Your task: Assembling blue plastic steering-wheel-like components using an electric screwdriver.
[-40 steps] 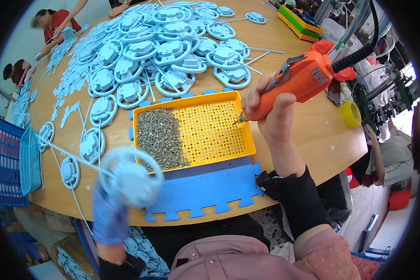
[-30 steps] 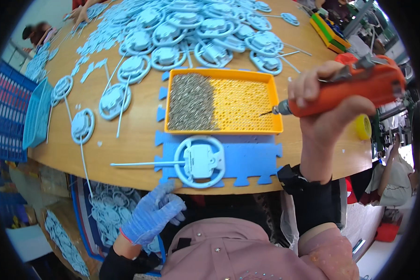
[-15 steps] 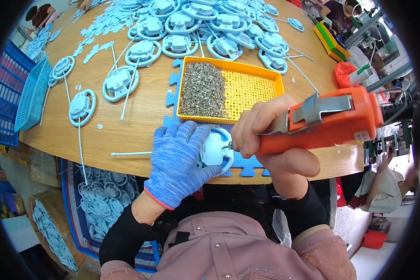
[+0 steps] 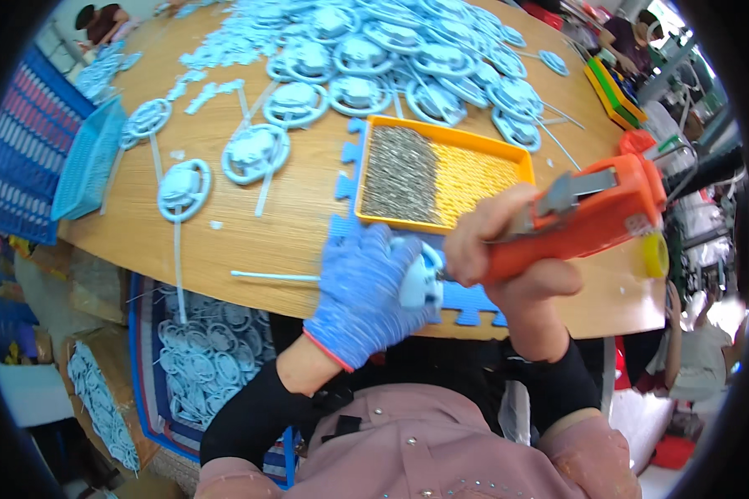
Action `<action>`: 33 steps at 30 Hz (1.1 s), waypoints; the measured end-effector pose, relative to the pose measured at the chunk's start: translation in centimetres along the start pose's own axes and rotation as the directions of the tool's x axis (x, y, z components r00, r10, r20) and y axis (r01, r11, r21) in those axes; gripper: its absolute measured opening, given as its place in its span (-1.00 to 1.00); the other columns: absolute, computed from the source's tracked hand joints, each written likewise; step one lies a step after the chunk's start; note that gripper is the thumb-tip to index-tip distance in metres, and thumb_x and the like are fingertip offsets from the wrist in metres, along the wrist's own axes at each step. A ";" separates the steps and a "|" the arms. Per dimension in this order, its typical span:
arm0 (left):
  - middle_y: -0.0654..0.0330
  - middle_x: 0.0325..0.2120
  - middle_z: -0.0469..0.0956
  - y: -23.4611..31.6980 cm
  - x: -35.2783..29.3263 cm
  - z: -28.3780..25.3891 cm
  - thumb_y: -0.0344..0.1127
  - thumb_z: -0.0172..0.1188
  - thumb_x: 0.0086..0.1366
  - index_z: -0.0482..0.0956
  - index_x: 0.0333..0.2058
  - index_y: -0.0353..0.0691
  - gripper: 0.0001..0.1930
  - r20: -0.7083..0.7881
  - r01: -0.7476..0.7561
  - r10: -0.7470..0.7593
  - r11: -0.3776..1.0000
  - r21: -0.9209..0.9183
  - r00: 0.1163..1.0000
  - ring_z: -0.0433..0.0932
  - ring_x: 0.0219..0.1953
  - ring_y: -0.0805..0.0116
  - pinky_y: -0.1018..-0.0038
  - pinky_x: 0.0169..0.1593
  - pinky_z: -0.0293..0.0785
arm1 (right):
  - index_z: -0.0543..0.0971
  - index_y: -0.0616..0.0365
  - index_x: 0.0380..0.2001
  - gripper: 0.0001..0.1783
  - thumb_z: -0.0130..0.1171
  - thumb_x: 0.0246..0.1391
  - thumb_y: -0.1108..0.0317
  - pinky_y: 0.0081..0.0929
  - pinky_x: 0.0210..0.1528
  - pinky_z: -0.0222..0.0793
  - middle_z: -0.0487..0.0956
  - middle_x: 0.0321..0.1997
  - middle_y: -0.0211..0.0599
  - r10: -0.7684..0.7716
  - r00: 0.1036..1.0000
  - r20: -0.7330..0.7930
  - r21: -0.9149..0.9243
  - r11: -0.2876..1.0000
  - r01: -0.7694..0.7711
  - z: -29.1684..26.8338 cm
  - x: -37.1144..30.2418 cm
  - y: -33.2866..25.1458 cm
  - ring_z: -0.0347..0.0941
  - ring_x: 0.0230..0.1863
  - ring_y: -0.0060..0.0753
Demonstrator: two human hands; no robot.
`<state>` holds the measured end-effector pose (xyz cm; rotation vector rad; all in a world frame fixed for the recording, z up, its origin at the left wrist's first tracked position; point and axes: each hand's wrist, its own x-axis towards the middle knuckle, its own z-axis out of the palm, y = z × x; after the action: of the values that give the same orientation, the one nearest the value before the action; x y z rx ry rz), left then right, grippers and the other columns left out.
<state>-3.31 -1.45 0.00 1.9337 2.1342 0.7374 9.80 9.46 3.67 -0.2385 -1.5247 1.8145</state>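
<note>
My left hand (image 4: 359, 287), in a blue knit glove, is closed round a light-blue plastic ring-shaped part (image 4: 420, 287) with a boxy middle. A thin light-blue rod (image 4: 275, 276) sticks out to the left from under the glove. My bare right hand (image 4: 508, 249) grips an orange electric screwdriver (image 4: 587, 212), held slanted with its tip end toward the part. Fingers hide the tip, so I cannot tell whether it touches. Beneath lies a blue foam mat (image 4: 468, 299). Just beyond stands a yellow tray (image 4: 478, 179) with many small metal screws (image 4: 399, 175) on its left side.
A heap of similar light-blue parts (image 4: 362, 54) covers the table's far side, with several loose ones at left. A light-blue basket (image 4: 91, 162) stands at the left edge. Below the table, a bin (image 4: 212, 358) holds more parts. Other people work at the far corners.
The whole scene has shifted right and slightly down in the picture, with some blur. The part under my left hand now looks more tilted. Both hands keep their holds.
</note>
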 end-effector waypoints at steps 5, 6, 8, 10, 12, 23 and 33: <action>0.08 -0.29 0.46 -2.3 -5.4 -5.7 -0.08 0.43 -0.28 0.51 -0.17 -0.08 -0.41 0.146 0.148 -0.163 0.983 0.109 0.976 0.47 -0.23 0.04 0.23 -0.08 0.31 | 0.38 0.12 -0.32 -0.13 -0.01 -0.26 -0.56 -0.52 -0.65 0.23 0.33 -0.71 -0.48 -0.358 0.925 -0.125 -0.061 0.934 0.353 -4.9 1.1 -1.9 0.27 -0.71 -0.53; 0.05 -0.27 0.46 -3.3 -7.3 -6.5 -0.11 0.45 -0.31 0.49 -0.16 -0.13 -0.36 0.121 0.217 -0.234 0.967 0.136 0.965 0.45 -0.20 0.00 0.20 -0.08 0.32 | 0.39 0.12 -0.31 -0.13 -0.02 -0.25 -0.56 -0.53 -0.63 0.22 0.33 -0.69 -0.49 -0.367 0.910 -0.193 -0.115 0.930 0.350 -5.9 1.3 -2.3 0.27 -0.70 -0.54; -0.02 -0.20 0.46 -5.4 -9.2 -9.0 -0.12 0.50 -0.37 0.44 -0.08 -0.25 -0.23 0.141 0.254 -0.299 0.928 0.273 0.944 0.41 -0.07 -0.05 0.16 -0.01 0.34 | 0.39 0.12 -0.27 -0.13 -0.04 -0.22 -0.55 -0.52 -0.52 0.19 0.35 -0.63 -0.48 -0.327 0.912 -0.248 -0.143 0.943 0.299 -8.6 1.5 -3.0 0.25 -0.63 -0.55; -0.09 -0.08 0.44 -9.8 -11.0 -8.8 -0.18 0.49 -0.28 0.44 -0.03 -0.29 -0.25 -0.027 0.168 -0.167 0.953 0.252 0.986 0.37 0.05 -0.07 0.18 0.15 0.28 | 0.38 0.11 -0.25 -0.13 -0.03 -0.22 -0.55 -0.47 -0.45 0.22 0.36 -0.60 -0.45 -0.320 0.906 -0.277 -0.196 0.942 0.273 -10.6 1.9 -2.7 0.27 -0.60 -0.53; -0.11 -0.03 0.42 -12.0 -8.3 -8.8 -0.30 0.44 -0.20 0.43 0.01 -0.30 -0.30 -0.059 0.201 -0.192 0.914 0.353 0.980 0.37 0.05 -0.08 0.18 0.13 0.29 | 0.37 0.09 -0.26 -0.14 0.03 -0.25 -0.55 -0.46 -0.45 0.22 0.37 -0.59 -0.43 -0.324 0.900 -0.293 -0.246 0.935 0.257 -11.8 2.3 -1.8 0.27 -0.60 -0.51; 0.07 0.00 0.38 -18.8 8.1 -7.2 -0.54 0.29 -0.08 0.33 0.15 -0.21 -0.28 0.104 0.243 -0.241 0.970 -0.003 0.965 0.38 0.04 0.16 0.39 0.15 0.30 | 0.37 0.06 -0.28 -0.14 0.08 -0.30 -0.55 -0.44 -0.43 0.23 0.37 -0.60 -0.42 -0.298 0.880 -0.371 -0.259 0.943 0.210 -14.2 2.6 -0.7 0.28 -0.60 -0.49; 0.16 -0.24 0.36 -13.0 4.8 -6.2 -0.46 0.31 -0.20 0.19 0.25 -0.22 -0.09 0.092 0.387 -0.386 0.922 0.009 0.918 0.38 -0.19 0.35 0.50 0.01 0.36 | 0.35 0.04 -0.32 -0.20 0.10 -0.26 -0.52 -0.45 -0.43 0.25 0.39 -0.61 -0.42 -0.282 0.891 -0.355 -0.238 0.949 0.205 -14.9 2.8 -0.3 0.31 -0.59 -0.48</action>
<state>-18.30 1.16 0.30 1.4355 2.3425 0.5661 16.47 22.73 0.74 -0.4492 -1.3771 1.3265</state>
